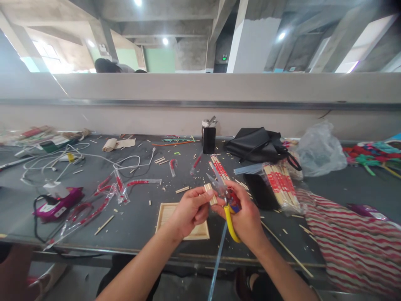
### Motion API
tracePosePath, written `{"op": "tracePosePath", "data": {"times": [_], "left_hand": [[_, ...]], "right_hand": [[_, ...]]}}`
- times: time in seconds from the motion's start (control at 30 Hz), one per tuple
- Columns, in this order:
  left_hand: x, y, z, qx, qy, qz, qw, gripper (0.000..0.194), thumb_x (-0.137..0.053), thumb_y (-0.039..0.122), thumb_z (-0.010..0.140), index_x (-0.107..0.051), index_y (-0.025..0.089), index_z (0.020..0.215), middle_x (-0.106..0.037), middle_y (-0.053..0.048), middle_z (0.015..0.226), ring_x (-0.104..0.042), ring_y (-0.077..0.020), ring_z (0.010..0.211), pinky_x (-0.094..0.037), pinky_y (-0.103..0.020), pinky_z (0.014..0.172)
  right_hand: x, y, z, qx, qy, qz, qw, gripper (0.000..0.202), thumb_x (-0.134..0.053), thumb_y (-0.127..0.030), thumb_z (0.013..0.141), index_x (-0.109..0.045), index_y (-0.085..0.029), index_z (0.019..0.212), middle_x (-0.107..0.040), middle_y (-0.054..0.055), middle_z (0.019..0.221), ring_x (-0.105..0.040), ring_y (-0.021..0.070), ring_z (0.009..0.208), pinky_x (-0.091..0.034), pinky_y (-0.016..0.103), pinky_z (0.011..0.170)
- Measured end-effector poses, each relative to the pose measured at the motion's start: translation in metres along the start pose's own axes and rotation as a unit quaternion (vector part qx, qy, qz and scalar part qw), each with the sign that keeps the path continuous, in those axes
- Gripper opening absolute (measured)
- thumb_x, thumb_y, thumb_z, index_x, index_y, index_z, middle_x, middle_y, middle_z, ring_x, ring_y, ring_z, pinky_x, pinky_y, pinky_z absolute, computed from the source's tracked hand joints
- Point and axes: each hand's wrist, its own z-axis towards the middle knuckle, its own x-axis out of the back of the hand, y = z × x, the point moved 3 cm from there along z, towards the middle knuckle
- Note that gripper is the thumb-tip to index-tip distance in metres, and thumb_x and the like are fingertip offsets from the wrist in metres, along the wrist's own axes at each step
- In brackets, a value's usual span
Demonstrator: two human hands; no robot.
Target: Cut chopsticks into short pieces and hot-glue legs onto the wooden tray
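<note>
My left hand (194,209) pinches a small bundle of short wooden sticks (210,194) between thumb and fingers. Close beside it, my right hand (246,213) is wrapped round yellow-handled pliers (231,223), whose metal jaws lie near the sticks. Something red and blue also shows in the right palm, too small to make out. A shallow wooden tray (200,233) lies on the table under my left hand and wrist. Beyond the hands are red-wrapped chopsticks (220,167). A light blue strip (216,263) hangs down below the pliers past the table's edge.
A dark bottle (209,140), black bag (257,144), phone (261,191) and chopstick packs (282,188) stand or lie beyond. Striped cloth (354,242) drapes at right. White cables (103,161), a purple power strip (59,205) and red plastic wrappers (119,188) lie left, among stick scraps.
</note>
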Motion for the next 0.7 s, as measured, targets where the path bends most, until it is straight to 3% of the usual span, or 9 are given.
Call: {"op": "tracePosePath", "data": {"times": [0.17, 0.33, 0.53, 0.7], "left_hand": [[0.001, -0.002, 0.000, -0.006, -0.005, 0.017, 1.000, 0.022, -0.068, 0.034, 0.077, -0.059, 0.014, 0.079, -0.046, 0.008, 0.044, -0.021, -0.0004, 0.028, -0.010, -0.017, 0.030], [0.000, -0.001, 0.001, -0.020, -0.004, 0.042, 0.999, 0.024, -0.067, 0.037, 0.078, -0.060, 0.014, 0.079, -0.051, 0.006, 0.048, -0.022, -0.0001, 0.028, -0.012, -0.017, 0.029], [-0.005, -0.002, -0.002, -0.047, 0.006, 0.070, 0.996, 0.027, -0.067, 0.042, 0.077, -0.059, 0.016, 0.080, -0.038, 0.011, 0.037, -0.021, -0.0024, 0.026, -0.013, -0.017, 0.028], [-0.008, 0.007, -0.011, -0.130, 0.055, 0.201, 0.969, 0.030, -0.061, 0.044, 0.081, -0.064, 0.015, 0.087, -0.056, 0.004, 0.055, -0.031, -0.0027, 0.031, -0.022, -0.019, 0.033]], "right_hand": [[-0.001, 0.002, -0.001, -0.031, -0.020, 0.045, 0.998, 0.055, -0.073, -0.038, 0.073, -0.049, -0.025, 0.121, -0.064, 0.006, 0.107, -0.064, 0.0216, 0.088, -0.051, 0.034, 0.078], [-0.003, 0.006, -0.002, -0.067, -0.033, 0.092, 0.993, 0.058, -0.076, -0.036, 0.071, -0.049, -0.026, 0.121, -0.062, 0.005, 0.105, -0.062, 0.0207, 0.085, -0.051, 0.036, 0.080], [-0.002, 0.007, -0.002, -0.071, -0.033, 0.122, 0.989, 0.059, -0.078, -0.034, 0.069, -0.049, -0.026, 0.120, -0.062, 0.006, 0.106, -0.062, 0.0204, 0.084, -0.052, 0.037, 0.079], [0.003, 0.008, -0.001, -0.060, -0.054, 0.140, 0.987, 0.060, -0.077, -0.033, 0.070, -0.048, -0.026, 0.123, -0.061, 0.005, 0.101, -0.062, 0.0205, 0.085, -0.052, 0.036, 0.079]]}}
